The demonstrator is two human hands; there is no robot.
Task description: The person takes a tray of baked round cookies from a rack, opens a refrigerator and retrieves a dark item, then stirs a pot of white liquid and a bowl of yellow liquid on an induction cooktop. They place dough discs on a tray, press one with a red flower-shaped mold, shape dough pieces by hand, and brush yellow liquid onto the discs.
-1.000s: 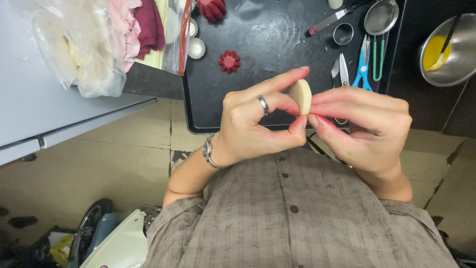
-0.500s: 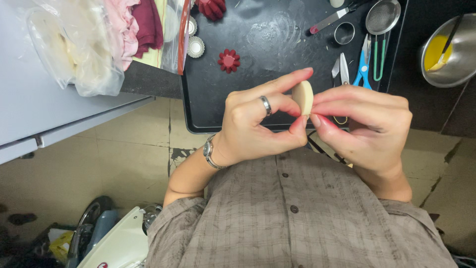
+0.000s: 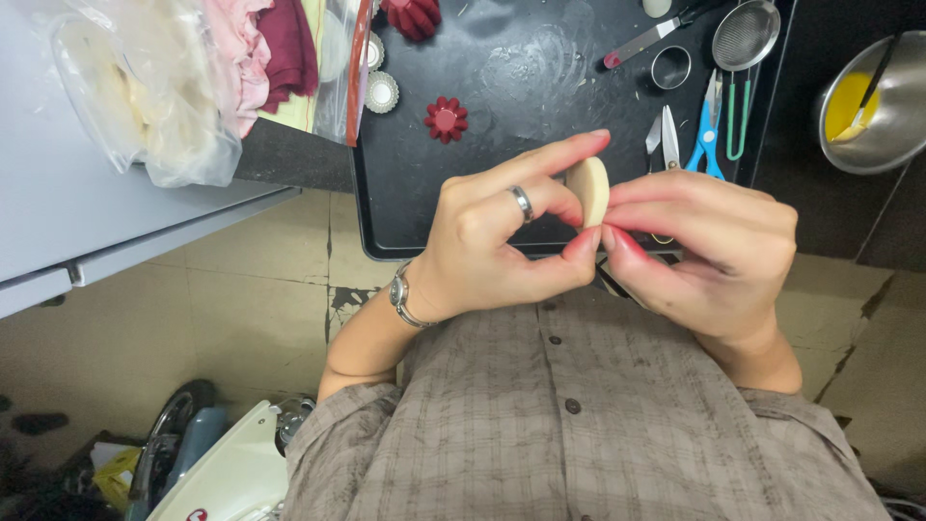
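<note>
- Nothing has moved: both hands keep pinching the pale dough disc [image 3: 588, 188].
- Left hand [image 3: 502, 241] (ringed) and right hand [image 3: 709, 246] grip its edges above the black tray [image 3: 405, 217].

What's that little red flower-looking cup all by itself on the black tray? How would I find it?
Start at the big black tray above the hands. Near its left side, beside two pale fluted cups, sits the small red fluted mould. It is the only dark red one standing alone in the open.

A worn beige tiled floor [image 3: 241, 318] lies below a black worktop [image 3: 830, 222] and grey cabinet [image 3: 58, 212].
</note>
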